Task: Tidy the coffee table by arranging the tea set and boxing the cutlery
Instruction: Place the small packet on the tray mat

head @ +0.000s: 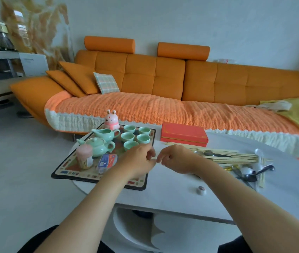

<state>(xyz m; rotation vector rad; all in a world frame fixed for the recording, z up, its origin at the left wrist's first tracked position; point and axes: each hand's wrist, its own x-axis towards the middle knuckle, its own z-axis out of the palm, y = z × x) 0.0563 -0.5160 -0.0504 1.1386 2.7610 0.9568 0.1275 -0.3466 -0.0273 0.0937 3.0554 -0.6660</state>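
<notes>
A patterned mat point(66, 169) on the white coffee table point(172, 194) carries a mint-green teapot point(99, 146), a matching pitcher point(105, 134) and several green cups point(135, 136). A closed red box point(184, 134) lies behind a loose pile of bamboo chopsticks point(230, 156) and metal spoons point(249, 173) on the right. My left hand point(138, 159) hovers over the mat's right edge, fingers loosely curled. My right hand point(174, 158) is beside it, fingertips pinched near the left hand's. I cannot tell whether either holds anything small.
On the mat also stand a pink rabbit figure point(111, 120), a pink-lidded toothpick holder point(84, 157) and a small blue-red packet point(107, 161). A small white object point(201, 189) lies near the table's front edge. An orange sofa point(163, 84) runs behind the table.
</notes>
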